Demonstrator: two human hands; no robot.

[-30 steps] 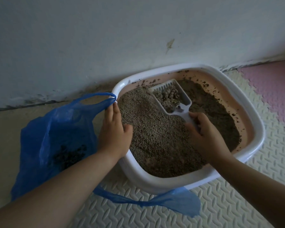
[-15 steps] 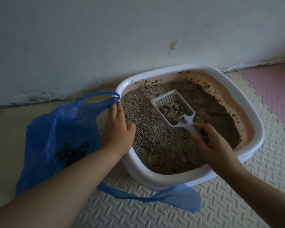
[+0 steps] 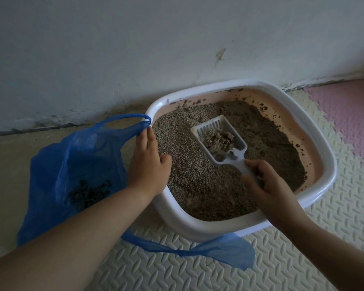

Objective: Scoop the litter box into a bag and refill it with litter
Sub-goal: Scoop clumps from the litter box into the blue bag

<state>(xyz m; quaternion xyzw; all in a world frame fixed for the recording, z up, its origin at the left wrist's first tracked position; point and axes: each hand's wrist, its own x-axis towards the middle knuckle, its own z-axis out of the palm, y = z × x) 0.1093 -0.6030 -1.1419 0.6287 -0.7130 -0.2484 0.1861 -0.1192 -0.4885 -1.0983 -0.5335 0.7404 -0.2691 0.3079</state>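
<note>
A white-rimmed litter box [image 3: 315, 141] with a pink inner wall stands against the wall, holding grey-brown litter [image 3: 197, 185]. My right hand [image 3: 267, 192] grips the handle of a white slotted scoop [image 3: 216, 127], which is held just above the litter with a clump [image 3: 219, 139] in it. My left hand [image 3: 148, 164] lies over the box's left rim and holds the edge of a blue plastic bag [image 3: 71, 164] against it. The bag's mouth is open to the left of the box, with dark clumps [image 3: 88, 192] inside.
A white wall [image 3: 134, 49] runs close behind the box. The floor is a cream embossed foam mat [image 3: 334, 206] with a pink tile [image 3: 351, 114] at the right. One blue bag handle [image 3: 219, 250] trails on the mat in front of the box.
The scoop has come back from the box's far side and lifted slightly, with loose litter sifted out and a clump left in it. My left hand has stayed on the rim with the bag.
</note>
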